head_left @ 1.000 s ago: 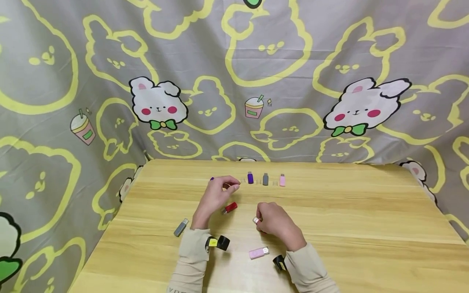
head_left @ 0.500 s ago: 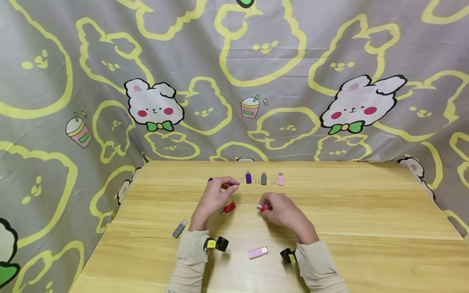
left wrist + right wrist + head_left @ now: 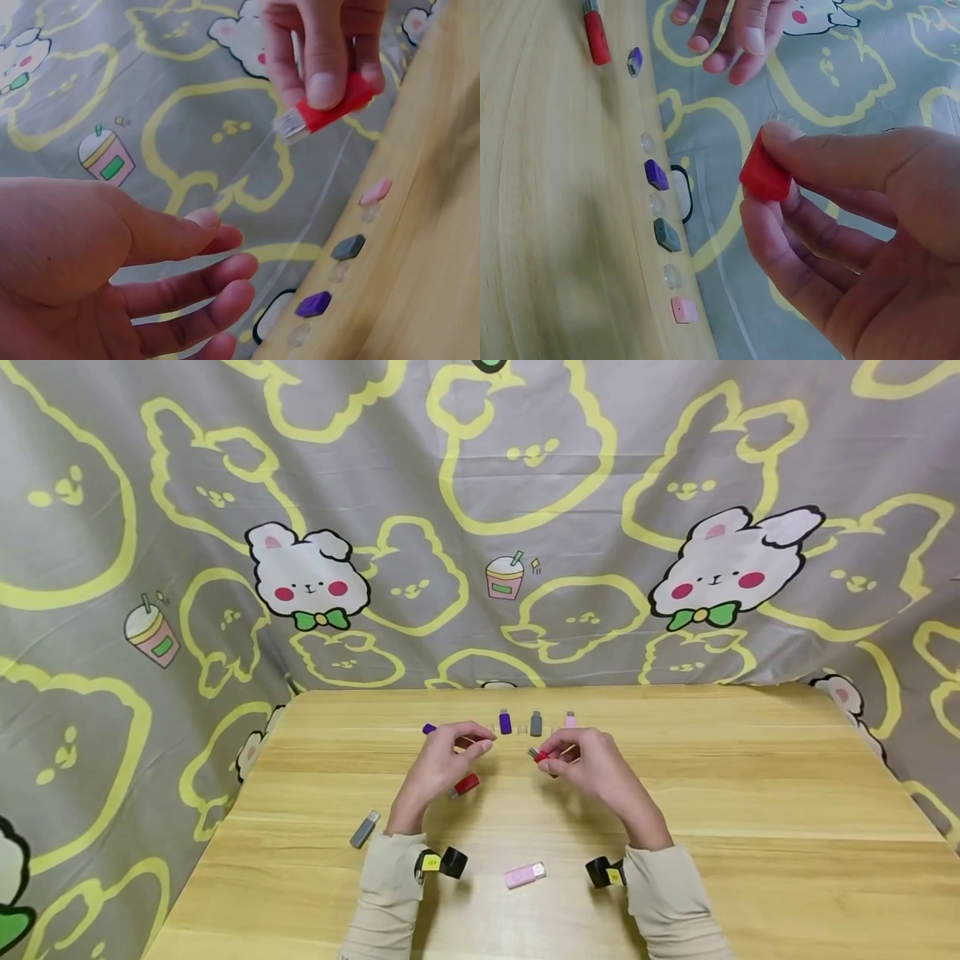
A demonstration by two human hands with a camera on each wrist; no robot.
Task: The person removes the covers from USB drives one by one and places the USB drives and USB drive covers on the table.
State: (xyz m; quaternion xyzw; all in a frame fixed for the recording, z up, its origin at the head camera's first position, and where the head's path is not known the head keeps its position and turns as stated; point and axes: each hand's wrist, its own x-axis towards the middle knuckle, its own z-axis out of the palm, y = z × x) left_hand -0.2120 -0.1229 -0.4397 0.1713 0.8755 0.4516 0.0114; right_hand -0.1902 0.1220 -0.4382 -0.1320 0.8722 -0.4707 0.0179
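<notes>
1. Take the gray USB stick point(image 3: 536, 723) in the counter's point(image 3: 750, 793) far row as your landmark. The red USB stick point(image 3: 763, 172) is held up off the counter, on your side of that gray stick.
2. What the coming move likely turns on is the red stick's slant: its plug point(image 3: 291, 126) points toward your left hand point(image 3: 448, 756), and its other end points back toward you and rightward. The plug looks sheathed in something clear, perhaps a cap.
3. Your right hand point(image 3: 592, 760), nearer you than the gray stick and to its right, is the close one: its grip pinches the red body between thumb and fingers.
4. Your left hand waits left of the gray stick, on your side. Its grip is loosely parted, thumb off the fingers, with nothing visible held; it does not touch the red stick.
</notes>
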